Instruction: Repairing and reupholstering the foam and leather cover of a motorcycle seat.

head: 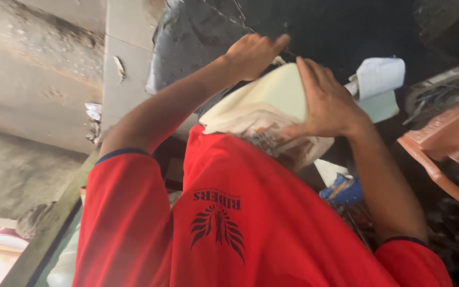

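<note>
Furthest left, beyond the fingers, is a grey, stained concrete wall (pixel 38 79). Next to it a dark, wrinkled plastic sheet (pixel 187 42) hangs just behind the knuckles of the left hand (pixel 253 53). That hand's fingers are curled over the far top edge of a cream-coloured, soft-looking rectangular bundle (pixel 272 98), gripping it. The bundle sits between the two hands, close against the chest of the red shirt (pixel 251 228). Crumpled printed paper shows at its lower end.

The right hand (pixel 328 103) lies spread across the bundle's near face, thumb hooked underneath, clamping it. Past its fingertips lie a white paper sheet (pixel 381 74) and a terracotta plastic moulding (pixel 452 143).

The likely risk is that the loose paper layers slide out below the thumb, since only the ends are pinched. The bundle could also sag and drop into the clutter beneath.
</note>
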